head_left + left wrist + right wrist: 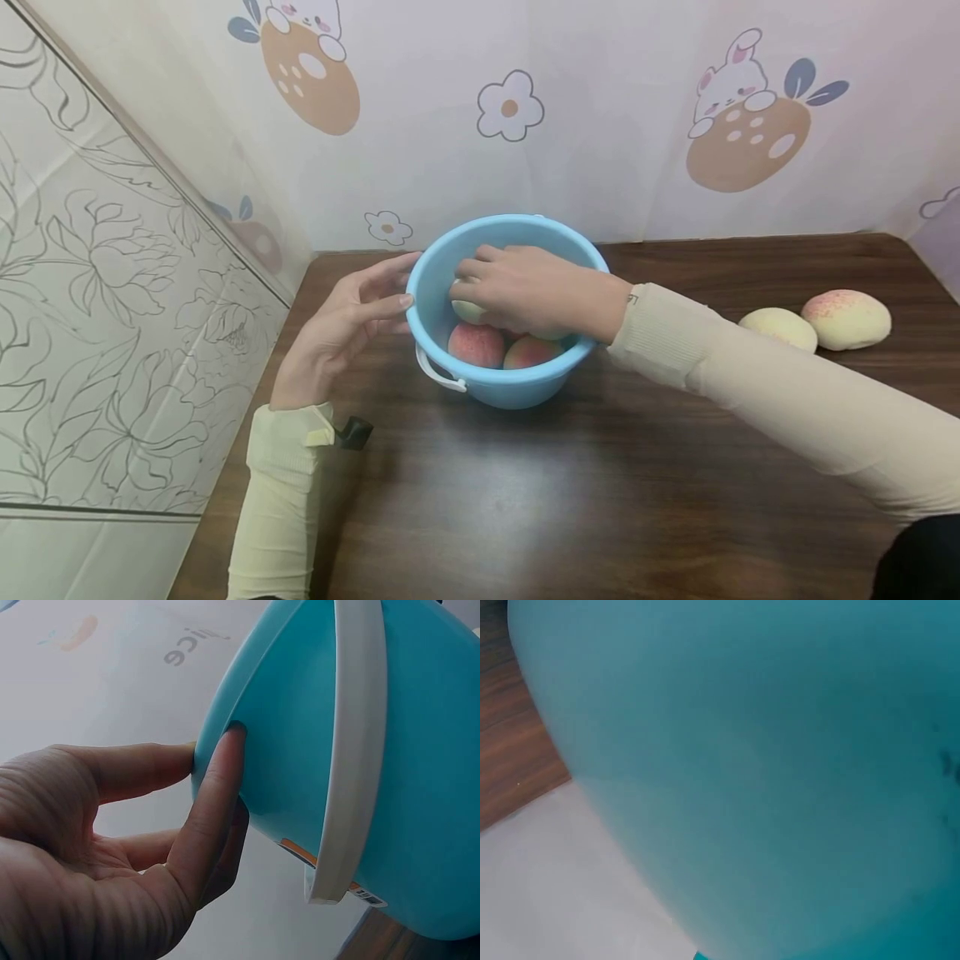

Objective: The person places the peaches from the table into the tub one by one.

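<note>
A light blue bucket (517, 392) with a white handle (441, 372) stands on the brown table. My left hand (348, 317) pinches its left rim between thumb and fingers, as the left wrist view shows close up at the blue wall (292, 720). Down inside the bucket, my right hand (525, 287) has its fingers curled round a pale peach (467, 310). Beneath that hand lie a red peach (477, 345) and a red-green peach (531, 352), others partly hidden. The right wrist view is filled by the bucket's wall (727, 765); the hand does not show there.
Two pale peaches lie on the table at the right, a yellowish one (778, 327) beside a pink-blushed one (847, 319). A patterned wall (585, 167) rises behind the table (600, 500), and a flower-drawn panel (112, 292) borders it on the left.
</note>
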A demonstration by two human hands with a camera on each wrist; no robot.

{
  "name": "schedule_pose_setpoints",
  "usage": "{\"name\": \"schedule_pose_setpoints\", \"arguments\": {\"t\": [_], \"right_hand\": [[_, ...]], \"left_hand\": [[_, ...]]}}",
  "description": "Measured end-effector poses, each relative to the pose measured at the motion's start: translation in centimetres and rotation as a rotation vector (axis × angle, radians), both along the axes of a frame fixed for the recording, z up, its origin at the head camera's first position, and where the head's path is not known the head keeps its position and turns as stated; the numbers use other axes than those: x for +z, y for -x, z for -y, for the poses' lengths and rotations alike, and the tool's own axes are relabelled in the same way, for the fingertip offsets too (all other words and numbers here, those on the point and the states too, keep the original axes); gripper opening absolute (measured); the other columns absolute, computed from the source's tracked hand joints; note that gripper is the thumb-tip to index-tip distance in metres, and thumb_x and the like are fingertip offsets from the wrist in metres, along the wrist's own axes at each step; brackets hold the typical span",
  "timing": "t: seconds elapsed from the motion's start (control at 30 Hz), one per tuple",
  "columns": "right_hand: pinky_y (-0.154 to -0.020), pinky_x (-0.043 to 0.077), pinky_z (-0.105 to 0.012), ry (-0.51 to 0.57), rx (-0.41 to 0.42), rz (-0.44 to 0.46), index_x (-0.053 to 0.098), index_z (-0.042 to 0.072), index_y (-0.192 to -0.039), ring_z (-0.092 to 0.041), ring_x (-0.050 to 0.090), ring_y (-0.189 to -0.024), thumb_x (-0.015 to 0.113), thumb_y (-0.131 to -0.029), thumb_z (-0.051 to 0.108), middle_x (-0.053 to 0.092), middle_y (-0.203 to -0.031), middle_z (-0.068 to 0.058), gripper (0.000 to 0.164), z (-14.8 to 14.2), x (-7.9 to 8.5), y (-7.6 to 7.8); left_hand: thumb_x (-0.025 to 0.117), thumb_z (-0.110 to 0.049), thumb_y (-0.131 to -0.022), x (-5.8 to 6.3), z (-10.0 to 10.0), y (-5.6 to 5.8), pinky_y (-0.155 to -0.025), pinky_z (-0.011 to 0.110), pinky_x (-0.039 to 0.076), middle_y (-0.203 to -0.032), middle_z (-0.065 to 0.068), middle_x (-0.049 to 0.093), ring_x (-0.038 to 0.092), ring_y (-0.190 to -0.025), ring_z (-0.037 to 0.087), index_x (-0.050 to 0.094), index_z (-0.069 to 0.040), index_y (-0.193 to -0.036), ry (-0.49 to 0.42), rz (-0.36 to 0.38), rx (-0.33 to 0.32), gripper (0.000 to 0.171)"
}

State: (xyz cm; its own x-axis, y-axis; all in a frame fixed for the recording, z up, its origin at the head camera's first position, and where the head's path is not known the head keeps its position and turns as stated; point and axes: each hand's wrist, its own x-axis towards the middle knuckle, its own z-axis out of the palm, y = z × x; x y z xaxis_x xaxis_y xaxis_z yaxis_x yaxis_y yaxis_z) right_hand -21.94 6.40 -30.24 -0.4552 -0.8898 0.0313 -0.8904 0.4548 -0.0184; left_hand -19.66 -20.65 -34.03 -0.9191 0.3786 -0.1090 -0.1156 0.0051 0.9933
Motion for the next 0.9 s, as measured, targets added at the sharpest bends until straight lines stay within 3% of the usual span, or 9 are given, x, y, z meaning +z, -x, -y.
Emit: {"name": "schedule_pose_setpoints", "arguments": {"t": [0.13, 0.23, 0.53, 0.9], "right_hand": [[-0.076, 0.048, -0.032, 0.065, 0.016, -0.062, 0.065, 0.018, -0.105, -0.022, 0.056, -0.1, 0.062, -0.101, 0.016, 0.065, -0.111, 0.002, 0.006, -0.4, -0.2, -0.4], [-0.075, 0.048, -0.032, 0.114, 0.023, -0.117, 0.065, 0.018, -0.104, -0.023, 0.059, -0.101, 0.062, -0.1, 0.016, 0.067, -0.11, 0.001, 0.005, -0.8, -0.4, -0.6], [-0.091, 0.055, -0.046, 0.158, -0.021, -0.267, 0.066, 0.016, -0.13, -0.031, 0.061, -0.12, 0.066, -0.095, 0.023, 0.067, -0.129, -0.008, 0.036, -2.6, -0.1, -1.1], [-0.093, 0.056, -0.054, 0.209, -0.058, -0.396, 0.066, 0.012, -0.13, -0.037, 0.061, -0.12, 0.068, -0.097, 0.029, 0.067, -0.13, -0.014, 0.037, -5.3, 0.6, -1.5]], "left_hand": [[0.066, -0.002, -0.096, 0.0, 0.0, 0.0, -0.086, 0.038, 0.066, -0.131, 0.01, 0.064, 0.071, -0.112, 0.022, 0.052, -0.013, -0.154, 0.0, 0.001, 0.002, 0.061], [0.066, -0.002, -0.095, 0.0, 0.0, 0.0, -0.086, 0.038, 0.066, -0.131, 0.01, 0.064, 0.071, -0.112, 0.022, 0.052, -0.013, -0.154, 0.004, 0.003, 0.004, 0.061], [0.066, -0.001, -0.095, -0.1, 0.0, 0.0, -0.087, 0.037, 0.066, -0.129, 0.01, 0.065, 0.072, -0.109, 0.02, 0.052, -0.012, -0.153, -0.009, -0.002, 0.002, 0.061], [0.066, 0.0, -0.094, -0.1, -0.1, 0.0, -0.087, 0.036, 0.065, -0.127, 0.009, 0.066, 0.071, -0.106, 0.02, 0.052, -0.012, -0.153, -0.011, -0.004, 0.005, 0.062]]}}
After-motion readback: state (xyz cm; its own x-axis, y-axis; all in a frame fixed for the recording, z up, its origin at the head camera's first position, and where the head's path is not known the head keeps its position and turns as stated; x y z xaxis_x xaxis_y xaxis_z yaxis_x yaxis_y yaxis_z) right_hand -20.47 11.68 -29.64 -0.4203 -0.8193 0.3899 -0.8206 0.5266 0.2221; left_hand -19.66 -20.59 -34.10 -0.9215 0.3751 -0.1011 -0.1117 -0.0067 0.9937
